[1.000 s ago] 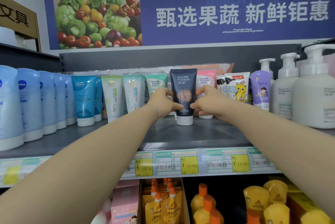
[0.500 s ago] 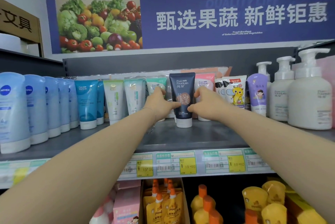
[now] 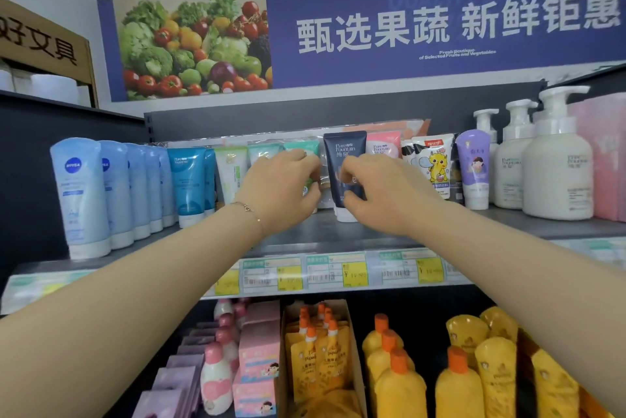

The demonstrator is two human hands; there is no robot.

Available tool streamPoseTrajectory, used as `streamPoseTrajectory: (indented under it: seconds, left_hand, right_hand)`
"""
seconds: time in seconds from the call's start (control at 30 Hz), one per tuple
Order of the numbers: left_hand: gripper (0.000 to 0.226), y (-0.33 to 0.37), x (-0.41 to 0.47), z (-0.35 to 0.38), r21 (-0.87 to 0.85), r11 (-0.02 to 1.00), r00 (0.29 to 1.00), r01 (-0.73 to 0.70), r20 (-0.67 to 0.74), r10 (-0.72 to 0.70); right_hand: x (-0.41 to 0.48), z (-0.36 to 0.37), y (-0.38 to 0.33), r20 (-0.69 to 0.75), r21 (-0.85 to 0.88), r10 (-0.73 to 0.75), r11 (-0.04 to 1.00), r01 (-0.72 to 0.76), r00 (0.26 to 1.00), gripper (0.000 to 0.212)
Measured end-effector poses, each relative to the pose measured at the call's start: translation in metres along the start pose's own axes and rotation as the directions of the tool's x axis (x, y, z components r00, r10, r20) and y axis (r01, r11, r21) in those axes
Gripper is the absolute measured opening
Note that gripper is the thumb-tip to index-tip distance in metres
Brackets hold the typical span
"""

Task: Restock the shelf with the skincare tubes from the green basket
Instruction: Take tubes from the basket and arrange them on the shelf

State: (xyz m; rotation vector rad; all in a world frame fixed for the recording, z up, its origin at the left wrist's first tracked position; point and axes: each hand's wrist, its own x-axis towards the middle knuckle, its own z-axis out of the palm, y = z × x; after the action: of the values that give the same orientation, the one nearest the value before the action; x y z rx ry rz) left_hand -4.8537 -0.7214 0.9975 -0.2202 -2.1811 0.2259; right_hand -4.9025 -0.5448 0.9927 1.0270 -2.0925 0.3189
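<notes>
Looking for the navy tube (image 3: 345, 150). Where on the shelf (image 3: 372, 231)? — A

Mid-shelf, in the back row, upright on its white cap (image 3: 346, 215). The mint tube (image 3: 303, 146) is just beside it on the left, the pink tube (image 3: 382, 145) just beside it on the right. Can't tell if they touch. — B

Hands? — A

Both up at it. The right hand (image 3: 382, 194) has its fingers (image 3: 352, 168) curled over the tube's front, thumb low near the cap. It grips the tube. — B

Left? — A

The left hand (image 3: 281, 190) sits just beside the tube's left edge, in front of the mint tube, fingers (image 3: 305, 160) curled in narrow. Can't tell whether they pinch the navy tube, the mint one or nothing; the hand hides the contact. Thin bracelet (image 3: 249, 209) on that wrist. — B

Rest of the row? — A

From the shelf's left end: the light-blue tubes (image 3: 79, 194), then a deeper blue tube (image 3: 186, 180). Right of the pink one: cartoon tubes (image 3: 435, 163), a purple tube (image 3: 474, 163), and white pump bottles (image 3: 555, 173) at the right end. — B

Front edge? — A

A row of price tags (image 3: 338, 273), print blurred. Below it: yellow pouches (image 3: 318, 360) with orange caps, and pink bottles (image 3: 216, 377). — B
</notes>
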Motion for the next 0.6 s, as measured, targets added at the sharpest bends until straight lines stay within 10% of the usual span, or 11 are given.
streamPoseTrajectory:
  seconds: [0.6]
  left_hand:
    - [0.019,0.035,-0.099,-0.025,0.0,0.998,0.998,-0.055,0.043,0.055]
  right_hand:
    - [-0.087,-0.006,-0.063,-0.037,0.044,-0.212,0.976,0.213,0.977,0.024]
